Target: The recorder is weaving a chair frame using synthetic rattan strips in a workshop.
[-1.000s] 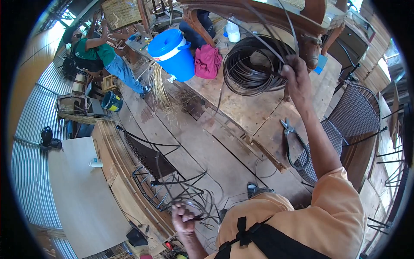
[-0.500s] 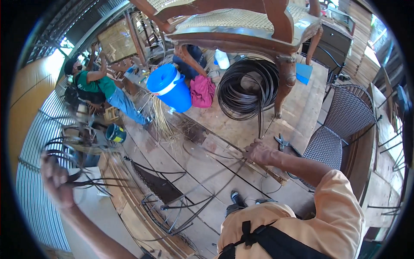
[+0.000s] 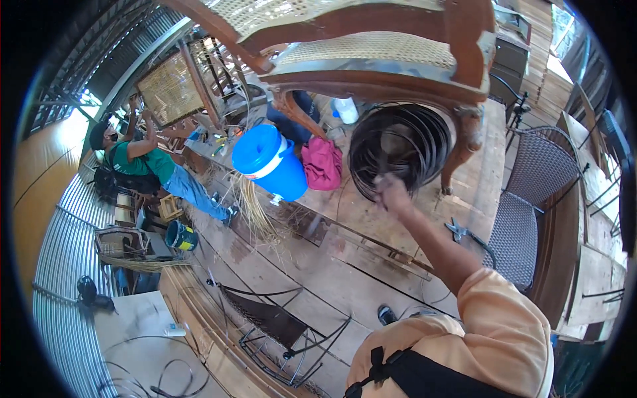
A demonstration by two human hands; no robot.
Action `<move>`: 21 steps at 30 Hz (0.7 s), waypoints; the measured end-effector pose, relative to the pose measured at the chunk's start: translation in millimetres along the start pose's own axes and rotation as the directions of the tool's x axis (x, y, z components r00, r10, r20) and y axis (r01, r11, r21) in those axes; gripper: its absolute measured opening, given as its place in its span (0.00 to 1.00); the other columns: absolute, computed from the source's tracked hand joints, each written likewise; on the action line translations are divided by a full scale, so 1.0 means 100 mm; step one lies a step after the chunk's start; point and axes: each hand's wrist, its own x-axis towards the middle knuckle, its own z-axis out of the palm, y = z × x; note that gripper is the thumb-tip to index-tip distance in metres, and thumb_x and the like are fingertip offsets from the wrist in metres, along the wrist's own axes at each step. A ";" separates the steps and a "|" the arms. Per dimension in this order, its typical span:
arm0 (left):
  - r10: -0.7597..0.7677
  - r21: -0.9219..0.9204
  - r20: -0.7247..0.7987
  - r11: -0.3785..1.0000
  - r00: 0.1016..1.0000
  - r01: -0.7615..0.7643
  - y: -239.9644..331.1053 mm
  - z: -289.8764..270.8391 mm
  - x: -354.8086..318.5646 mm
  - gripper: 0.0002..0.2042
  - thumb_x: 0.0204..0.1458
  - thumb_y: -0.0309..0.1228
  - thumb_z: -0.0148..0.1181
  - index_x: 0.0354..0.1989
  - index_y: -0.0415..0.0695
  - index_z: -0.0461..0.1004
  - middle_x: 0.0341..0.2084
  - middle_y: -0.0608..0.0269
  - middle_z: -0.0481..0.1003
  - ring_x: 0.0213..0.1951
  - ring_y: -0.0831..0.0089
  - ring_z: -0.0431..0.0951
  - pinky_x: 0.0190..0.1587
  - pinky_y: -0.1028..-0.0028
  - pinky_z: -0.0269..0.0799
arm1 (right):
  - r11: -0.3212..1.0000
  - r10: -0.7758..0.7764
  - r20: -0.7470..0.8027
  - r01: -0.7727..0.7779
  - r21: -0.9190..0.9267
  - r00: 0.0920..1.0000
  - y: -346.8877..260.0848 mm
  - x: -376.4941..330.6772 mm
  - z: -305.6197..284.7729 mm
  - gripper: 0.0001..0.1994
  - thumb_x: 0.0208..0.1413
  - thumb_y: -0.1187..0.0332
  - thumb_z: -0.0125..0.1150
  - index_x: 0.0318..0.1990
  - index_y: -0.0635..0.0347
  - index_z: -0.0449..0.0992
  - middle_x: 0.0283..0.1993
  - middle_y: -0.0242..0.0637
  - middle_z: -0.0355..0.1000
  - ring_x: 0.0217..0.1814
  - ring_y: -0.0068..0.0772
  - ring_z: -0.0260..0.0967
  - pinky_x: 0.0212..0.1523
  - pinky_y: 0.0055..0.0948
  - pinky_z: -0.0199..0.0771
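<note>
Right hand [image 3: 394,193]: at the near edge of the coil [image 3: 431,149], looks part-curled — super blurry tho, so can't tell if it's got a strand.
Left hand: out of view, can't tell its state.
Coil: dark, on the bench [image 3: 483,179], just beside a leg of the carved wooden chair [image 3: 352,33].
Pliers [image 3: 458,230]: also on the bench, near the right forearm.
Blue cooler [image 3: 271,162]: pink cloth [image 3: 322,164] just beside it.

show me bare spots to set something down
Workbench: bare wood between the carved leg and the pliers. Floor: boards between workbench and dark chair. Crowded: around the dark coil, pink cloth and blue cooler, with the blurred right hand at the coil.
</note>
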 end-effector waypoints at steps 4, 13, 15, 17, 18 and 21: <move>-0.227 0.079 0.321 0.974 0.919 0.213 -0.25 -0.20 -0.12 0.14 0.54 0.42 0.51 0.25 0.43 0.70 0.11 0.72 0.60 0.09 0.82 0.51 0.11 0.80 0.51 | 0.877 -0.158 -0.185 0.224 0.425 0.970 -0.26 0.22 0.08 0.04 0.58 0.67 0.46 0.31 0.52 0.62 0.23 0.30 0.60 0.24 0.30 0.63 0.22 0.34 0.72; -0.353 0.219 0.173 0.924 0.919 0.314 -0.97 -0.26 -0.04 0.06 0.53 0.34 0.51 0.30 0.45 0.67 0.11 0.74 0.59 0.08 0.86 0.50 0.08 0.84 0.46 | 0.627 -0.503 -0.517 0.704 0.333 0.693 -1.22 1.45 -0.25 0.17 0.59 0.58 0.36 0.29 0.58 0.68 0.17 0.43 0.67 0.14 0.42 0.63 0.20 0.39 0.68; -0.354 0.308 0.108 0.900 0.929 0.307 -1.07 -0.29 0.01 0.09 0.50 0.37 0.56 0.33 0.45 0.69 0.16 0.72 0.65 0.08 0.85 0.52 0.08 0.83 0.51 | 0.501 -0.452 -0.704 0.808 0.308 0.549 -1.48 1.57 -0.44 0.15 0.56 0.58 0.45 0.43 0.58 0.68 0.38 0.37 0.71 0.35 0.35 0.69 0.32 0.38 0.70; -0.429 0.351 0.240 0.874 0.871 0.335 -1.06 -0.40 0.13 0.12 0.48 0.39 0.59 0.36 0.46 0.70 0.17 0.72 0.68 0.08 0.84 0.53 0.09 0.82 0.54 | 0.479 -0.483 -0.724 0.841 0.251 0.492 -1.50 1.59 -0.45 0.16 0.55 0.59 0.48 0.44 0.60 0.67 0.45 0.36 0.69 0.44 0.34 0.67 0.38 0.37 0.71; -0.353 0.353 -0.007 0.875 0.936 0.333 -1.10 -0.26 0.07 0.11 0.49 0.39 0.58 0.36 0.46 0.70 0.17 0.73 0.67 0.08 0.85 0.52 0.08 0.82 0.52 | 0.421 -0.502 -0.726 0.866 0.270 0.471 -1.48 1.67 -0.51 0.15 0.54 0.59 0.50 0.43 0.60 0.68 0.44 0.36 0.69 0.43 0.34 0.68 0.37 0.37 0.71; -0.487 0.328 0.317 0.862 0.814 0.388 -1.09 -0.68 0.39 0.13 0.49 0.41 0.58 0.38 0.47 0.70 0.16 0.75 0.67 0.08 0.85 0.52 0.09 0.82 0.50 | 0.695 -0.617 -0.480 0.718 0.039 0.623 -1.30 2.03 -0.74 0.15 0.52 0.61 0.53 0.42 0.62 0.69 0.47 0.39 0.68 0.46 0.35 0.66 0.40 0.38 0.71</move>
